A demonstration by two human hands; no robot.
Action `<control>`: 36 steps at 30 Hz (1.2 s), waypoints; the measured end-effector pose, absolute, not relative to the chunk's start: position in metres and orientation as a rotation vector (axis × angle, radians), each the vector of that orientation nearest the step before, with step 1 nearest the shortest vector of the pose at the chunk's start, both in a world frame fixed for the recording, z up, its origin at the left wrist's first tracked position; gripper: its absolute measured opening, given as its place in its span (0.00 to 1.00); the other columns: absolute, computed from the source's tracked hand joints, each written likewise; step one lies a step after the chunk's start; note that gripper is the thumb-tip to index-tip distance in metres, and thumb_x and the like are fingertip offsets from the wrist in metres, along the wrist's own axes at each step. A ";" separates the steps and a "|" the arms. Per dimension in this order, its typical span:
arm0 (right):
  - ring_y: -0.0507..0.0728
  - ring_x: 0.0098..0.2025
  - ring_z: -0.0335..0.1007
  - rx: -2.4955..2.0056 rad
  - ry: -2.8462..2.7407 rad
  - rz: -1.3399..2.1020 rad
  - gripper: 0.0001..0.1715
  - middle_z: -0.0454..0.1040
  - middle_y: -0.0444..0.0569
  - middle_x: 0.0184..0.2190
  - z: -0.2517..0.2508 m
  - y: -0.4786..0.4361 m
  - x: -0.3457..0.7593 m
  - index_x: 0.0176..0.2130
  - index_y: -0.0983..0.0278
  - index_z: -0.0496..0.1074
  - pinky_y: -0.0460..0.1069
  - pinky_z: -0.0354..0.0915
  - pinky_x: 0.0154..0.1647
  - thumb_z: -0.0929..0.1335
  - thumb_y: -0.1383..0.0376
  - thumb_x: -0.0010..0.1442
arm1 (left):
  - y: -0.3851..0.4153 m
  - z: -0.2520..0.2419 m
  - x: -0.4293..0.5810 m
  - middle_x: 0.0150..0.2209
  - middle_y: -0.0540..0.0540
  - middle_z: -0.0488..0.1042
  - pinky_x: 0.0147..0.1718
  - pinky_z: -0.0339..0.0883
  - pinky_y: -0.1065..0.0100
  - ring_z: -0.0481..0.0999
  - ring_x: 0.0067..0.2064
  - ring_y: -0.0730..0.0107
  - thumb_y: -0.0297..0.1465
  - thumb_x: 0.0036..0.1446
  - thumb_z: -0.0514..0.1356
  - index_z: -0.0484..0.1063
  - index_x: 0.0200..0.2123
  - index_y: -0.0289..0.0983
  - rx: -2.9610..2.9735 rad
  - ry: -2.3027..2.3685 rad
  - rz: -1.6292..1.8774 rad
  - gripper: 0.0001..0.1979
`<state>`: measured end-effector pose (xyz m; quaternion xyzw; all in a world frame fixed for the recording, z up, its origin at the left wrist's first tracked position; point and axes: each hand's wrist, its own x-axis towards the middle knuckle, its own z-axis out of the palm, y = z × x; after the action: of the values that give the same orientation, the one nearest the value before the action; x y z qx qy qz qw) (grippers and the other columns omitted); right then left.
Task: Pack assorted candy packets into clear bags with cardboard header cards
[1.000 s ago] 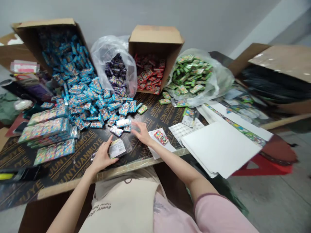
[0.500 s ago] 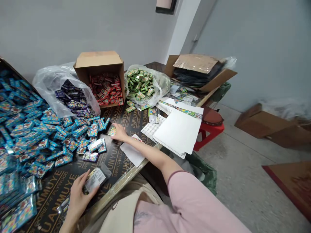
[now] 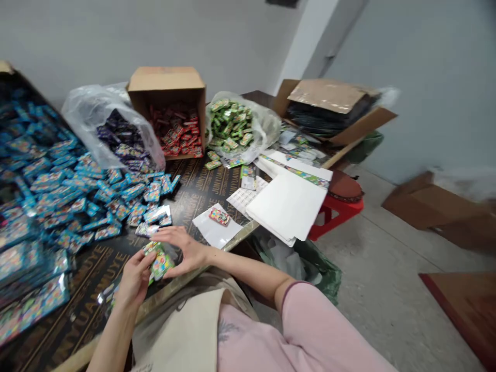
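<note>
Fingers [image 3: 135, 276] around a small foil packet [image 3: 160, 266]

The black plywood tabletop [image 3: 205, 188] carries the word JUNYUANMUYE, repeated in tan capitals. It reads at an angle between the blue foil packets [image 3: 70, 201] and the white sheet [image 3: 205, 230], and runs on as partial MUYE and YUANMUYE along the lower left. The colourful packet [image 3: 160, 266], the red packets [image 3: 174, 134] in the cardboard box [image 3: 166, 82] and the green packets [image 3: 230, 124] bear print too small or blurred to read. The cream cloth panel [image 3: 182, 330] has faint lettering cut off at the bottom edge. No number can be read.
</note>
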<state>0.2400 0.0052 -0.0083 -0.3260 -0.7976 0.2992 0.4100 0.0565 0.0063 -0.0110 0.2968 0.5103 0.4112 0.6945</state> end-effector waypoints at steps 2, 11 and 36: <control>0.61 0.60 0.60 -0.815 -2.102 0.723 0.43 0.66 0.55 0.56 -0.008 0.007 0.243 0.57 0.61 0.66 0.57 0.50 0.62 0.76 0.56 0.44 | 0.003 -0.011 0.056 0.26 0.49 0.76 0.29 0.69 0.70 0.75 0.27 0.70 0.35 0.32 0.74 0.76 0.31 0.33 0.760 1.158 0.955 0.21; 0.65 0.51 0.68 -1.149 -1.941 0.499 0.42 0.73 0.53 0.48 -0.041 0.023 0.262 0.53 0.60 0.66 0.61 0.55 0.55 0.75 0.49 0.42 | 0.021 -0.046 0.000 0.55 0.34 0.69 0.57 0.55 0.46 0.65 0.57 0.43 0.44 0.34 0.73 0.69 0.55 0.36 2.080 1.512 0.540 0.42; 0.65 0.54 0.66 -1.210 -1.791 0.633 0.46 0.69 0.55 0.52 -0.053 0.022 0.252 0.60 0.59 0.58 0.61 0.58 0.56 0.73 0.49 0.48 | 0.009 -0.045 0.000 0.53 0.39 0.68 0.53 0.57 0.54 0.66 0.53 0.50 0.36 0.40 0.70 0.43 0.68 0.38 2.227 1.421 0.499 0.55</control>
<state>0.2523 0.0217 -0.0530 -0.4852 -0.7178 0.2536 0.4303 -0.0004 0.0094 -0.0454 0.8071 0.5151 0.1809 0.2247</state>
